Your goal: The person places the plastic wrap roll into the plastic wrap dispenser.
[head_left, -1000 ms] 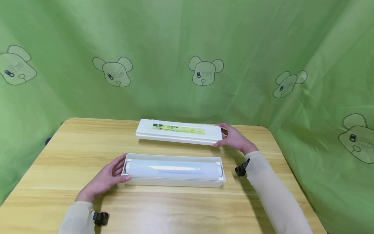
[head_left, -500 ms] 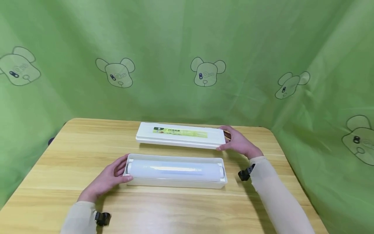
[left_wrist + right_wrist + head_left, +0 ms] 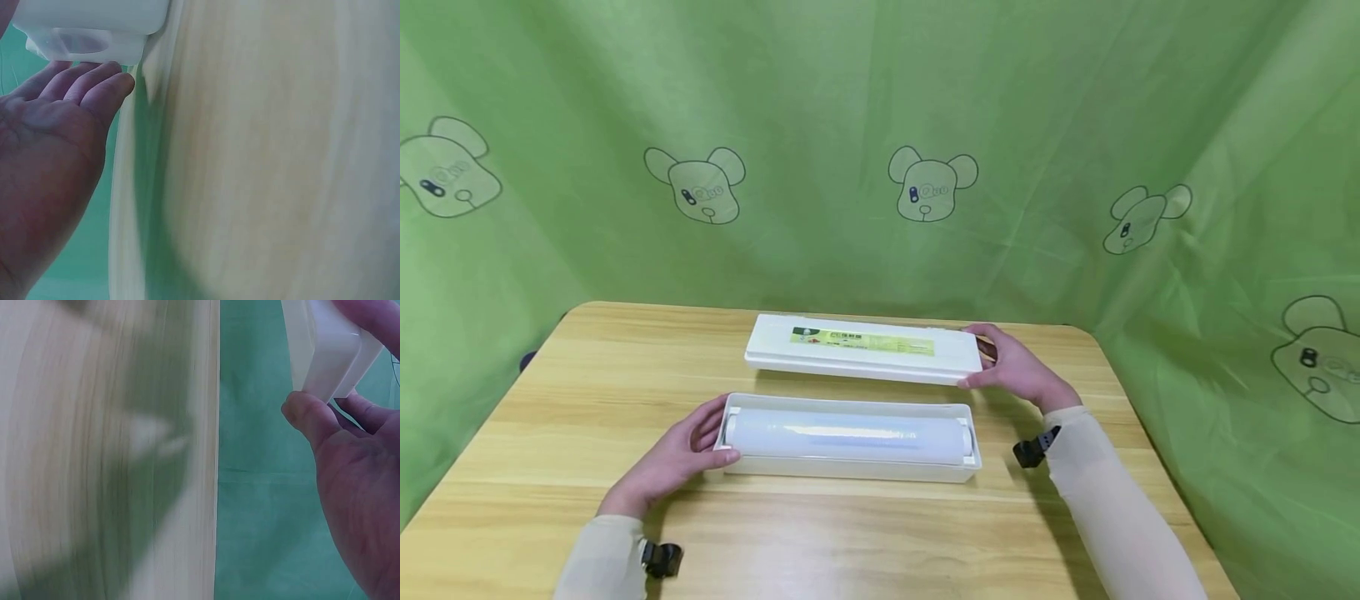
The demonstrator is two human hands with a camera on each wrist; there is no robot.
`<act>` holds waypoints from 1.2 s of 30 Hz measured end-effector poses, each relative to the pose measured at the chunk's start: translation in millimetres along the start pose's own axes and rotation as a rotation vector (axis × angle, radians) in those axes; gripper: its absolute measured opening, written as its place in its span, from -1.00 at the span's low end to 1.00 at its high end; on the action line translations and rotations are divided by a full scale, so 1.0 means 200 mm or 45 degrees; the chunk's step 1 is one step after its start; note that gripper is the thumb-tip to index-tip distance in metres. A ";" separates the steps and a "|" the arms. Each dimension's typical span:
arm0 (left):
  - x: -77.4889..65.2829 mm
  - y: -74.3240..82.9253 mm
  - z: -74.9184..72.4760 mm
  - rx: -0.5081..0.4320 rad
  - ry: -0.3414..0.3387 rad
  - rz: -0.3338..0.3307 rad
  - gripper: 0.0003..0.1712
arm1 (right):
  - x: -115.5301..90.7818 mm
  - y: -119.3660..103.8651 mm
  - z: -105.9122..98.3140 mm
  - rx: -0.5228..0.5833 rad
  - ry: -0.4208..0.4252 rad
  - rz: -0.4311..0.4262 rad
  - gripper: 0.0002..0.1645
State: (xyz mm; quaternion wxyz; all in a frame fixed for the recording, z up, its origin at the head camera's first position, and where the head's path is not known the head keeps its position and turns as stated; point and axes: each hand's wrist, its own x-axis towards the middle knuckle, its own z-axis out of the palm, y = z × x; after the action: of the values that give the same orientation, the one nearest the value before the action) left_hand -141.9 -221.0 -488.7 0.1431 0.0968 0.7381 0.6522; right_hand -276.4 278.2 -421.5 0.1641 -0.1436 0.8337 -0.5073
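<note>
A long white box (image 3: 850, 469) stands on the table, with a roll of cling film (image 3: 850, 435) lying inside. My left hand (image 3: 673, 458) holds its left end, the thumb over the front rim and the other fingers round the end; those fingers touch the box (image 3: 87, 44) in the left wrist view. Behind the box is a long white lid (image 3: 760, 346) with a yellow-green label. My right hand (image 3: 1015, 367) grips the lid's right end between thumb and fingers. The lid (image 3: 331, 350) shows in the right wrist view as well.
The wooden table (image 3: 820, 542) has rounded far corners. A green curtain (image 3: 820, 233) printed with bear heads hangs behind it and at both sides. A small black camera (image 3: 661, 560) sits on the left wrist and a black camera (image 3: 1032, 450) on the right.
The lid and my right hand have come slightly nearer to me and to the right over the second. The box and my left hand keep nearly the same place.
</note>
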 end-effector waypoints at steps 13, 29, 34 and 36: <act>0.00 0.00 0.00 -0.014 -0.006 0.004 0.10 | -0.04 -0.03 0.02 0.019 -0.022 -0.047 0.14; -0.01 0.02 0.00 -0.004 -0.014 0.039 0.08 | -0.09 -0.04 0.01 0.014 -0.014 -0.070 0.11; -0.01 0.02 0.00 -0.011 -0.013 0.038 0.08 | -0.12 -0.05 0.02 0.035 -0.014 -0.071 0.10; 0.00 0.01 0.00 -0.013 -0.010 0.036 0.08 | -0.13 -0.05 0.02 0.043 -0.022 -0.079 0.10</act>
State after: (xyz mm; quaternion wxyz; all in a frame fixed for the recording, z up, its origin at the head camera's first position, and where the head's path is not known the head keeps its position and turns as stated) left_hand -141.0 -220.3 -485.9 0.1372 0.1090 0.7326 0.6577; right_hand -250.8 280.2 -411.1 0.1578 -0.1711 0.8187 -0.5250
